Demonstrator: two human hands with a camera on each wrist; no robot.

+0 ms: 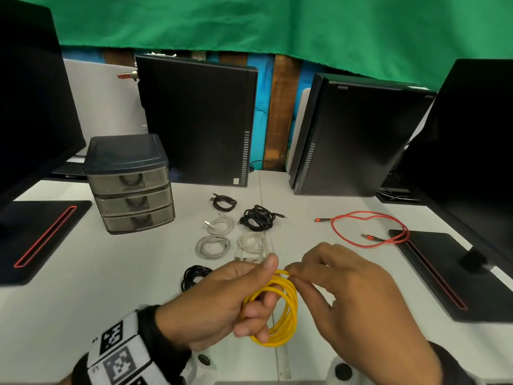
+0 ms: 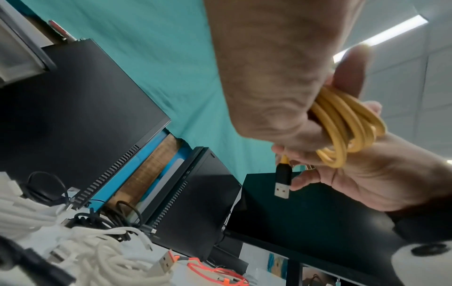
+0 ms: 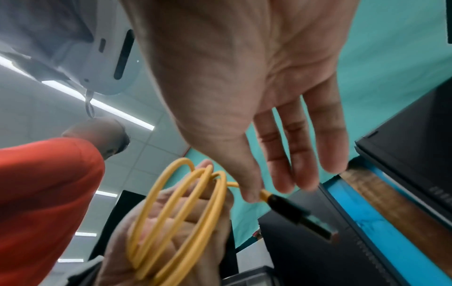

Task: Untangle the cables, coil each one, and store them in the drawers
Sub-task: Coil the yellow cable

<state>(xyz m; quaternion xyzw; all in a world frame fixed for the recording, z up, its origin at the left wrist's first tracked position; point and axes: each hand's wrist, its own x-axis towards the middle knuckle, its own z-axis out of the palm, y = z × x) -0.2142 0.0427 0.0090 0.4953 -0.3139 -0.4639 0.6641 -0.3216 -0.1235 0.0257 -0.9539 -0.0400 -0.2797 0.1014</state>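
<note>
A yellow cable (image 1: 286, 304) is wound into a coil of several loops, and my left hand (image 1: 222, 298) grips it low over the table's front. My right hand (image 1: 333, 279) pinches the cable's free end at the top of the coil. In the right wrist view the thumb of my right hand (image 3: 247, 185) presses the cable just behind its black USB plug (image 3: 300, 214), with the other fingers straight. The left wrist view shows the coil (image 2: 342, 125) and the plug (image 2: 282, 180) hanging below it. A small three-drawer unit (image 1: 130, 184) stands at the left, all drawers closed.
Several coiled black, white and grey cables (image 1: 251, 243) lie between the drawers and my hands. A loose red cable (image 1: 369, 229) sprawls on the right by a monitor base (image 1: 449, 273). Another monitor base (image 1: 39, 234) sits left; two black computer cases (image 1: 200, 120) stand behind.
</note>
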